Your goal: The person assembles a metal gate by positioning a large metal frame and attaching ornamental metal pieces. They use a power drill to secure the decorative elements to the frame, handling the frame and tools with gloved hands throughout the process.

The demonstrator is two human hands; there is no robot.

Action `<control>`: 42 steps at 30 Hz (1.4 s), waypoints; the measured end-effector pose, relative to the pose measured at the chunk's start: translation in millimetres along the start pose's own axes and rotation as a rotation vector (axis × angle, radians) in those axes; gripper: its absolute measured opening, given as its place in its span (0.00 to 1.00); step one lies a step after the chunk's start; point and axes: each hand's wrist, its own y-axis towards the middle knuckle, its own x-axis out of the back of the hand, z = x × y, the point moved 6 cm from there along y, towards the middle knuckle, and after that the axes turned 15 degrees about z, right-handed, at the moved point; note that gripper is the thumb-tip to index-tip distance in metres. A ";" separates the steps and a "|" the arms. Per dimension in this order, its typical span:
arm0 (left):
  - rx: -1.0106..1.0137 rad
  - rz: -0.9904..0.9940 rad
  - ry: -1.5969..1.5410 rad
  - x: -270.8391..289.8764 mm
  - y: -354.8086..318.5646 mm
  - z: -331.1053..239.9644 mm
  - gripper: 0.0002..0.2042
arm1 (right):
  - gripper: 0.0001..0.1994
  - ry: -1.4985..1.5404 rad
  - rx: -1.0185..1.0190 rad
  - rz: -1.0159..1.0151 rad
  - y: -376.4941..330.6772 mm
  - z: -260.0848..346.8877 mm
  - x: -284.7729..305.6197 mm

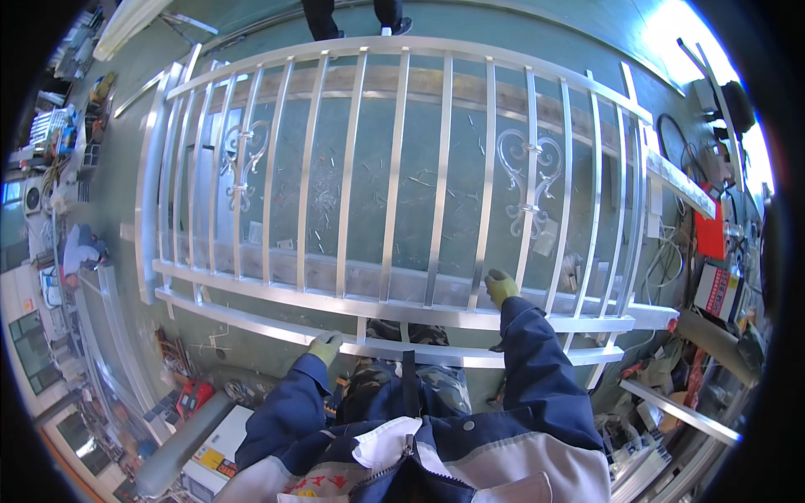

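A silver metal railing panel (pixel 394 180) with several upright bars lies across long beams in front of me. Two scroll-shaped ornaments, one at the left (pixel 243 159) and one at the right (pixel 530 151), sit between its bars. My left hand (pixel 325 345), in a yellowish glove, is closed over the nearest rail (pixel 251 322). Farther in, my right hand (pixel 503 287), gloved alike, is closed against an upright bar just beyond the second rail (pixel 444 317). Its fingertips are partly hidden.
Beneath the panel run a far beam (pixel 470 94) and a near beam (pixel 323 270). A person's legs (pixel 319 17) stand beyond the far rail; another person (pixel 80 250) is at far left. A gas cylinder (pixel 180 448), a white machine (pixel 220 448) and a red box (pixel 710 235) flank the panel.
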 end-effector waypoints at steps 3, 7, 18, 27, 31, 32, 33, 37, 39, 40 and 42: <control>-0.114 -0.047 0.042 30.5 30.4 -26.4 0.15 | 0.27 -0.009 0.082 -0.069 9.4 28.6 6.8; -0.118 -0.139 0.005 65.3 81.3 -83.4 0.22 | 0.28 0.020 0.132 -0.182 17.8 74.1 14.7; -0.069 -0.163 0.190 73.2 179.8 -255.9 0.27 | 0.31 -0.034 -0.032 -0.383 70.5 111.6 26.6; -0.030 -0.162 -0.196 106.5 243.9 -238.6 0.21 | 0.25 0.087 -0.112 -0.512 100.3 122.2 13.6; -0.136 -0.129 -0.386 97.1 251.5 -245.9 0.19 | 0.25 0.121 -0.078 -0.487 100.1 119.2 15.7; -0.138 -0.100 -0.392 89.6 247.2 -254.2 0.20 | 0.23 0.150 -0.065 -0.471 102.1 114.9 19.4; -0.139 -0.073 -0.402 82.2 243.0 -260.8 0.20 | 0.22 0.276 -0.065 -0.426 100.3 104.4 22.4; -0.082 -0.075 -0.396 111.7 257.9 -231.9 0.15 | 0.14 0.625 0.053 -0.134 104.4 135.2 12.5; -0.090 -0.146 -0.309 95.5 246.5 -261.1 0.14 | 0.14 0.647 0.008 -0.251 92.9 126.2 19.5; -0.136 -0.205 -0.375 95.9 240.6 -270.1 0.15 | 0.14 0.666 0.023 -0.274 89.5 130.6 18.6; -0.172 -0.272 -0.436 101.5 240.9 -267.8 0.15 | 0.14 0.651 0.076 -0.275 78.1 143.5 16.0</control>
